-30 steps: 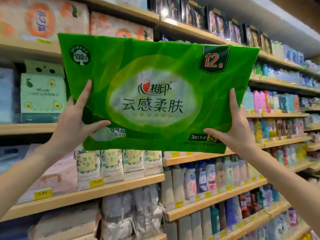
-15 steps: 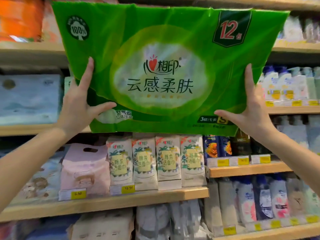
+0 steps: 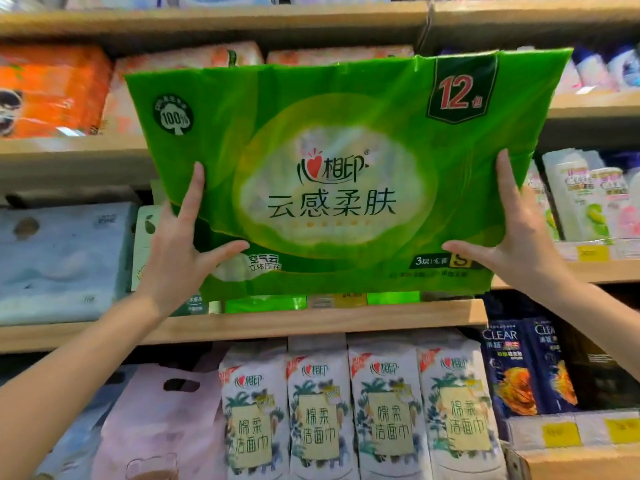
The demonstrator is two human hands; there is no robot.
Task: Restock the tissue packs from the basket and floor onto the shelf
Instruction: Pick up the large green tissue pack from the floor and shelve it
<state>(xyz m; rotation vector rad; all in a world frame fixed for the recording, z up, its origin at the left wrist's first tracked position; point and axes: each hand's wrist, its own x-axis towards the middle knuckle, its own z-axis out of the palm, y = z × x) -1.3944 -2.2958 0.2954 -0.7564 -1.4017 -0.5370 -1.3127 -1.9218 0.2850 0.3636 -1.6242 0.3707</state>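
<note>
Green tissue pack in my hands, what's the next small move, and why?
Probably ease the green tissue pack forward and down onto the shelf board right below it. Its bottom edge hangs just above that board, where matching green packaging shows, and the left hand and right hand hold its lower sides.

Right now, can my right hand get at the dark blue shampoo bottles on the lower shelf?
Probably not: the right hand is busy holding the green tissue pack. The dark blue shampoo bottles stand unblocked below it.
</note>
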